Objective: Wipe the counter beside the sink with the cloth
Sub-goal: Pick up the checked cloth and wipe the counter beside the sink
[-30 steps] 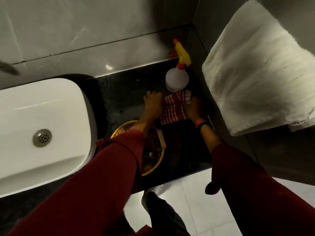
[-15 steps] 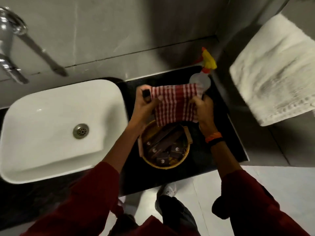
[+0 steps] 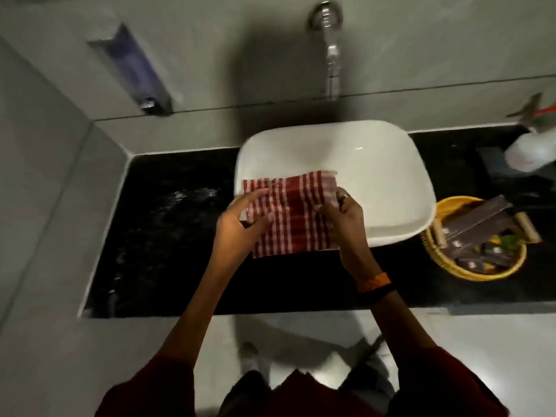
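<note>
A red and white striped cloth (image 3: 290,213) is held spread in the air over the front left rim of the white sink (image 3: 376,176). My left hand (image 3: 237,227) grips its left edge and my right hand (image 3: 343,218) grips its right edge. The black counter (image 3: 168,236) to the left of the sink shows wet, glinting patches. More black counter lies to the right of the sink.
A yellow basket (image 3: 478,273) of dark packets sits on the counter right of the sink, with a white spray bottle (image 3: 531,152) behind it. A tap (image 3: 331,55) juts from the grey wall above the sink. A wall dispenser (image 3: 135,70) hangs at the left.
Both hands lifted the cloth off the right counter by the spray bottle and carried it left, across the basket, to the sink's front left rim. The view swung left with them.
</note>
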